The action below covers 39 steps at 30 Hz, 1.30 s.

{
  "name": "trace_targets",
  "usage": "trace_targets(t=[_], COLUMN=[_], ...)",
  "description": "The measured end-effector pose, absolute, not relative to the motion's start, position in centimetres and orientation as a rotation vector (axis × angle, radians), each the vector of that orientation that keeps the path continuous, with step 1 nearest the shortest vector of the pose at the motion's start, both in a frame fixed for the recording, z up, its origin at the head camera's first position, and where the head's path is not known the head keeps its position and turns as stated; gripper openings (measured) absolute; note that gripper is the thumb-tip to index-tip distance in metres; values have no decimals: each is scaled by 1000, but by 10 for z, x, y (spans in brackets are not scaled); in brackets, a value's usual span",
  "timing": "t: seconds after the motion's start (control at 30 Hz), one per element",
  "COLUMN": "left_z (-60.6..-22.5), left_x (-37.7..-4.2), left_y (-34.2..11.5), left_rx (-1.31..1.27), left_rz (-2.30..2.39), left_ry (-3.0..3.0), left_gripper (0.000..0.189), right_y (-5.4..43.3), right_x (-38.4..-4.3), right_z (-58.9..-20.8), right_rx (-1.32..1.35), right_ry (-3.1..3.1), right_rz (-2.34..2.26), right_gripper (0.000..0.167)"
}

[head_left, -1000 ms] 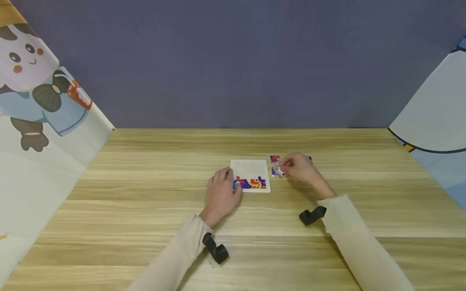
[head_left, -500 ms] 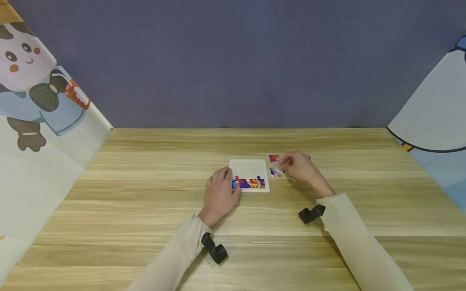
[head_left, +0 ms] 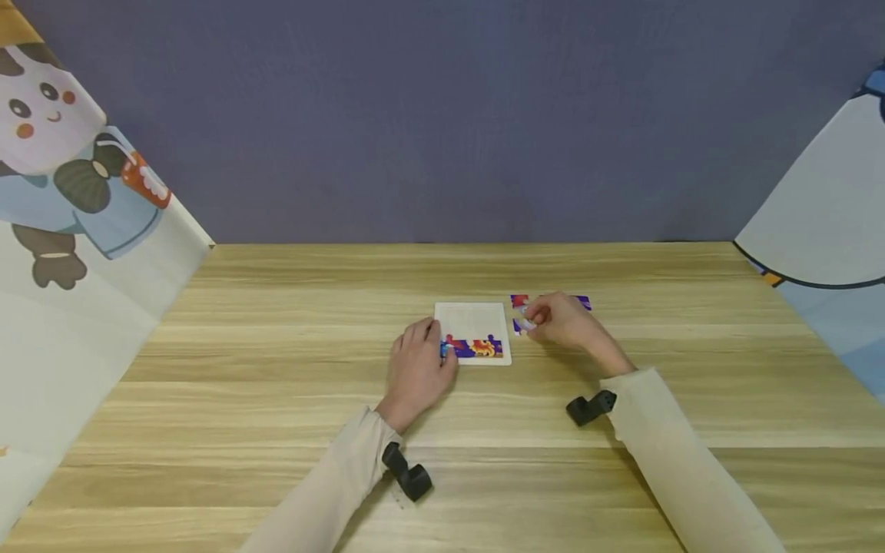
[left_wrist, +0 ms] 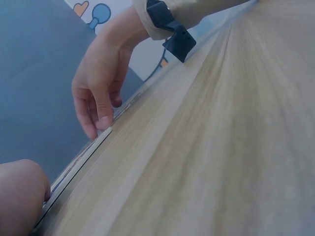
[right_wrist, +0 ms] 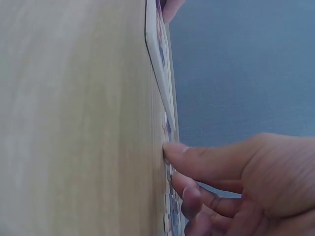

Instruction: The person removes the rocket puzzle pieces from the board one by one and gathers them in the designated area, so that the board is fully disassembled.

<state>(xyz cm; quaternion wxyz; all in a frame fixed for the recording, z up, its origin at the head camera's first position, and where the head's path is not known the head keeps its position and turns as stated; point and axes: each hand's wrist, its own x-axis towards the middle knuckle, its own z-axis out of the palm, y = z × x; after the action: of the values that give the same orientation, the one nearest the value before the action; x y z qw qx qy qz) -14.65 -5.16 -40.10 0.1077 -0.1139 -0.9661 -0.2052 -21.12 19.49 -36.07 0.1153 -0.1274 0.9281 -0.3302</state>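
A white square puzzle tray (head_left: 473,321) lies on the table with a row of joined purple, red and yellow pieces (head_left: 480,349) along its near side. My left hand (head_left: 419,375) rests on the tray's left side, fingers fairly straight, its thumb over the near left corner. To the right of the tray, my right hand (head_left: 563,322) bends over loose puzzle pieces (head_left: 518,300). Its thumb and forefinger pinch a pale lilac puzzle piece (head_left: 528,324) low at the table. In the right wrist view, the thumb (right_wrist: 179,152) touches the pieces' edge; the fingers partly hide them.
More loose pieces (head_left: 585,302) show behind the right hand. The wooden table (head_left: 276,369) meets a dark blue back wall (head_left: 470,123). Cartoon-printed panels (head_left: 55,153) stand at both sides. Each wrist carries a black camera mount (head_left: 591,407).
My right hand has shifted slightly; its fingertips turn a little and more of the loose pieces show behind it. The left hand and tray stay where they were.
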Motion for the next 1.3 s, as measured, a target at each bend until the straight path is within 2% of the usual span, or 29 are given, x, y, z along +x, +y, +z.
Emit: trace_targets(t=[0.53, 0.83, 1.3], left_z=[-401, -401, -400], left_x=[-146, -146, -146], left_y=[-51, -51, -52], left_rx=[-330, -331, -341], left_rz=[-613, -621, -625], left_ry=[-2853, -2849, -2854], left_gripper=[54, 53, 54], right_y=[192, 183, 164], right_x=[-208, -203, -195], right_z=[-359, -358, -360], right_rx=[-372, -468, -597], right_ry=[2732, 2730, 2677], right_rz=[-944, -974, -1026], right_gripper=[25, 28, 22])
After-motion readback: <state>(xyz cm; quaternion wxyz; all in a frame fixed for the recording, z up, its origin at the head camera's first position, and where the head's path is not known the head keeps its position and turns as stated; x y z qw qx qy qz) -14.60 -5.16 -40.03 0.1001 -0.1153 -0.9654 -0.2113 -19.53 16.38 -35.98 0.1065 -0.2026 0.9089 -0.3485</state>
